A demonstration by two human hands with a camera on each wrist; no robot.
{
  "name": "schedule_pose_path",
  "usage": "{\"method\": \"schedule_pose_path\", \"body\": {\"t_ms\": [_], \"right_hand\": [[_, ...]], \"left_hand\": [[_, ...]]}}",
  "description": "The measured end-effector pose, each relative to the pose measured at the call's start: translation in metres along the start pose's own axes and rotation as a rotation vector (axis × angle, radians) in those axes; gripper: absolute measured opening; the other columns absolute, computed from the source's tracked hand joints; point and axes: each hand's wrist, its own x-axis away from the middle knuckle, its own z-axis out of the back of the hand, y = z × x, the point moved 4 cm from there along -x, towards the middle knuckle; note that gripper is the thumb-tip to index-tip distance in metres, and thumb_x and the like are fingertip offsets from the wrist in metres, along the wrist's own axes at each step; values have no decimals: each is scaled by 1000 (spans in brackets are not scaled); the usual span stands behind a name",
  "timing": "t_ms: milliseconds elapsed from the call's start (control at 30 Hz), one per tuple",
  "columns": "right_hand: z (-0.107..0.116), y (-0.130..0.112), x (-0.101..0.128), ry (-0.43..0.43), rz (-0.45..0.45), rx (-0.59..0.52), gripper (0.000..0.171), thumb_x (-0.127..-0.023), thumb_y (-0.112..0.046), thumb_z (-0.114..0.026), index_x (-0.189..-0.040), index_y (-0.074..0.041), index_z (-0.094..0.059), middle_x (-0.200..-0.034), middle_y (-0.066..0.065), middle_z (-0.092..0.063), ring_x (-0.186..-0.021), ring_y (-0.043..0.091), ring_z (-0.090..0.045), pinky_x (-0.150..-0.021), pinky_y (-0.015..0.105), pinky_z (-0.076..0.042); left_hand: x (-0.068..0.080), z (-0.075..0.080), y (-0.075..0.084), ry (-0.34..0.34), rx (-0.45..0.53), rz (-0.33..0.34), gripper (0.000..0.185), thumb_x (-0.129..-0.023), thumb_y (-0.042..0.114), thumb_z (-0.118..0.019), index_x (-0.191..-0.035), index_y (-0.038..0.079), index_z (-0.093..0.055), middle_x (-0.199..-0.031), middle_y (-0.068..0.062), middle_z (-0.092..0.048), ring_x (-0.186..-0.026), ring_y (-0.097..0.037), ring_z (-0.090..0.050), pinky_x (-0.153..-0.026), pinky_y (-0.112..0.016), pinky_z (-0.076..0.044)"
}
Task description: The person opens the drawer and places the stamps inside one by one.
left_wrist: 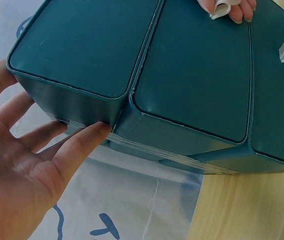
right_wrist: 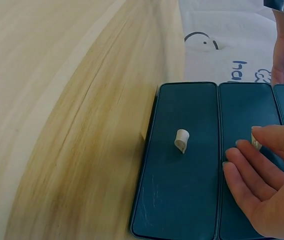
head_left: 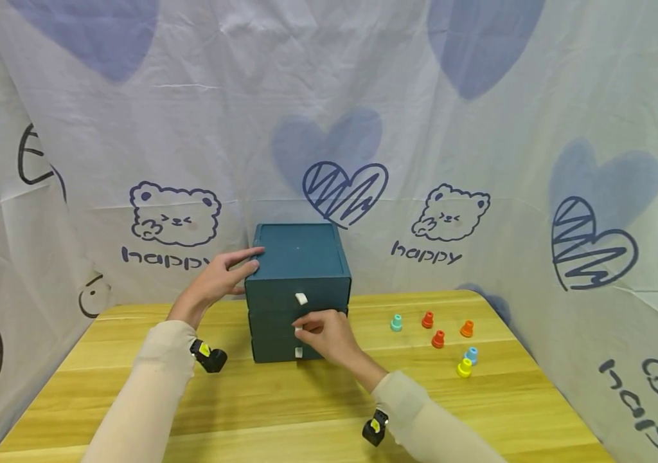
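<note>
A dark teal cabinet with three stacked drawers stands on the table, each drawer front fitted with a white pull tab. With thumb and forefinger, my right hand pinches the middle drawer's pull tab, its other fingers lying against the drawer front. My left hand steadies the cabinet's left side near the top, fingers spread and touching the top drawer's side. The top pull tab and the bottom pull tab are untouched. All three drawer fronts look nearly flush.
To the cabinet's right, several small cone-shaped pieces stand on the wooden table: teal, red, another red, orange, blue and yellow. A printed white curtain hangs behind and at both sides.
</note>
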Motion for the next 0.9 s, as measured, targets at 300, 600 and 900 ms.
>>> {"method": "schedule_pose_path", "body": {"t_ms": [300, 600, 900], "right_hand": [[0, 4, 3, 0, -4, -2, 13, -95, -14, -75, -104, -9, -83, -94, 7, -81, -77, 17, -77, -66, 18, -60], [1, -1, 13, -14, 11, -3, 14, -95, -13, -75, -105, -8, -83, -96, 7, -81, -77, 17, -77, -67, 17, -59], [3, -7, 25, -49, -14, -27, 14, -94, -13, -76, -105, -8, -83, -97, 7, -82, -78, 12, -76, -68, 15, -59]], "left_hand": [[-1, 0, -1, -2, 1, 6, 58, -108, 41, -53, -161, 19, -39, -172, -20, -20, -152, -48, -33, -109, -64, -48], [-1, 0, 0, 4, -14, 3, 58, -108, 41, -52, -160, 19, -40, -172, -19, -22, -152, -47, -34, -108, -64, -49], [-1, 0, 0, 9, -12, 19, 58, -108, 42, -53, -160, 20, -40, -172, -18, -22, -152, -47, -34, -109, -64, -48]]}}
